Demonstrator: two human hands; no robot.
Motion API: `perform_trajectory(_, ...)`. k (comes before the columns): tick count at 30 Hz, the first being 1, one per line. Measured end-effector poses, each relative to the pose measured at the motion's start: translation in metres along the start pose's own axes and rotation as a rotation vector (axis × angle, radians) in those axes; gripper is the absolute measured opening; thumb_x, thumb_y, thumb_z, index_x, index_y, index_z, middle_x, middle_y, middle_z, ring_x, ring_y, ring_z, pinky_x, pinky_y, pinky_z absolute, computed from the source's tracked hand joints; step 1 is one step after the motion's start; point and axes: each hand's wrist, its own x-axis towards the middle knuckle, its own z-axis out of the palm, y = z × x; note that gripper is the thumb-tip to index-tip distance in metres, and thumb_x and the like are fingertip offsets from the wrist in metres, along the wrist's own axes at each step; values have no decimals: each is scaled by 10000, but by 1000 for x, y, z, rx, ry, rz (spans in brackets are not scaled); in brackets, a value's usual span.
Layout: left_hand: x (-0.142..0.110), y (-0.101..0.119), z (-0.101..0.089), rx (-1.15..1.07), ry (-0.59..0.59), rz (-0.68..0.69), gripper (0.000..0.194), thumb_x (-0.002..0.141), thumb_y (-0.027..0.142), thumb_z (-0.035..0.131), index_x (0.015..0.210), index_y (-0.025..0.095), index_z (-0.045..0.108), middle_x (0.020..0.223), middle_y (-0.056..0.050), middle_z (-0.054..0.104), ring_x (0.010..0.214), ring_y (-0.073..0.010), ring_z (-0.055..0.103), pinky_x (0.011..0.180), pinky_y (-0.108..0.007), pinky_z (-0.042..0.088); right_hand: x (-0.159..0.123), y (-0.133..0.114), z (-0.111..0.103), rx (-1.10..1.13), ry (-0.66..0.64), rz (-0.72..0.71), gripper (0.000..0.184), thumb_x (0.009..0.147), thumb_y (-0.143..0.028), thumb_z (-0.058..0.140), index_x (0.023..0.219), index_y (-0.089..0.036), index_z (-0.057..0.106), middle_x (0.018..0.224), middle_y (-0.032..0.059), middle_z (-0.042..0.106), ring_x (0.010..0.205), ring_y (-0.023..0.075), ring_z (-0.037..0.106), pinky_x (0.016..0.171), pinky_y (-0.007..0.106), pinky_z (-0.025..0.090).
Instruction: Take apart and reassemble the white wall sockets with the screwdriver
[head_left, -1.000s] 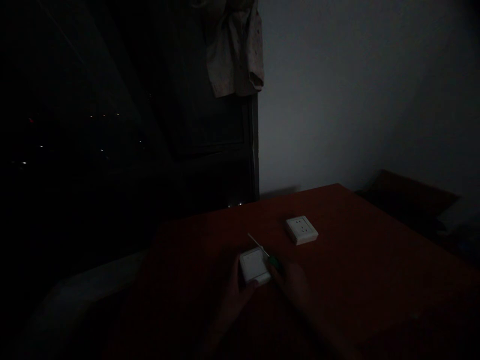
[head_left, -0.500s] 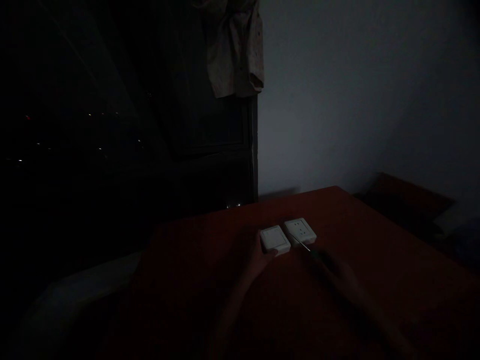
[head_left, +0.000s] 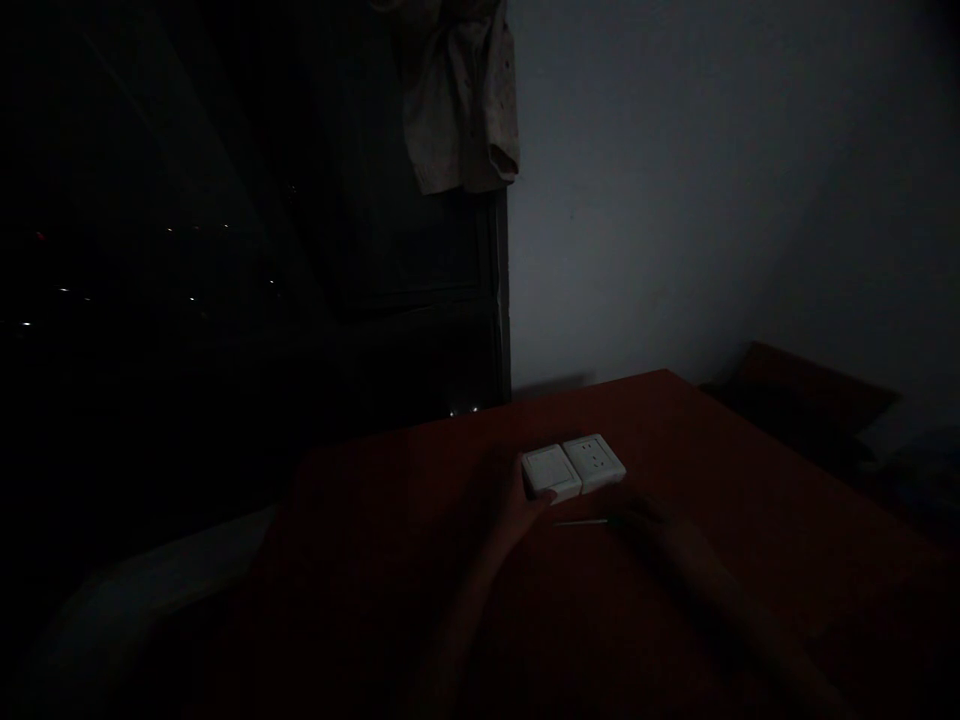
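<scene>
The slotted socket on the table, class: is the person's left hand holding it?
No, the left hand holds the plain white box beside the slotted socket.

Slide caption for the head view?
Left hand gripping a plain white box beside a socket box; right hand at a screwdriver.

No legible text or labels

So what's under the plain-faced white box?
The reddish table shows in front of the plain-faced white box, which seems to rest on it. The box's underside and whatever lies beneath are hidden; the left hand covers part of its edge.
</scene>
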Motion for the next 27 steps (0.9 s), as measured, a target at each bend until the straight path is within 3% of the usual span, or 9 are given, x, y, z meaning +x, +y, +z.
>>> perform_trajectory(7, -16, -6, -21, 127, 51, 31, 749, 781, 394, 636, 1415, 133, 334, 1507, -158, 338, 1401, -280, 284, 1145, -410, 210, 18, -5, 16, -196, 84, -193, 358, 909, -217, 469, 1221, -324, 608, 1240, 57, 622, 1130, 243, 545, 940, 425, 438)
perform_trajectory(14, -49, -14, -56, 186, 80, 11, 646, 783, 420, 601, 1358, 176, 440, 1444, -126, 441, 1361, -276, 359, 1131, -407, 244, 29, -9, 26, -307, 90, -222, 335, 913, -205, 470, 1200, -284, 623, 1186, 87, 629, 1084, 262, 539, 907, 424, 436)
perform_trajectory(22, -77, -20, -76, 216, 85, 13, 541, 780, 406, 598, 1281, 211, 532, 1369, -100, 530, 1298, -273, 441, 1115, -409, 281, 25, -15, 25, -273, 121, -182, 351, 908, -212, 451, 1214, -276, 609, 1208, 91, 619, 1091, 273, 543, 909, 441, 447)
perform_trajectory(27, -88, -9, -66, 38, 127, -25, 443, 814, 440, 544, 1200, 224, 573, 1268, -77, 605, 1210, -254, 525, 1068, -386, 359, 19, -59, 39, 0, 153, -94, 363, 907, -253, 431, 1227, -243, 602, 1242, 112, 597, 1120, 281, 545, 938, 446, 456)
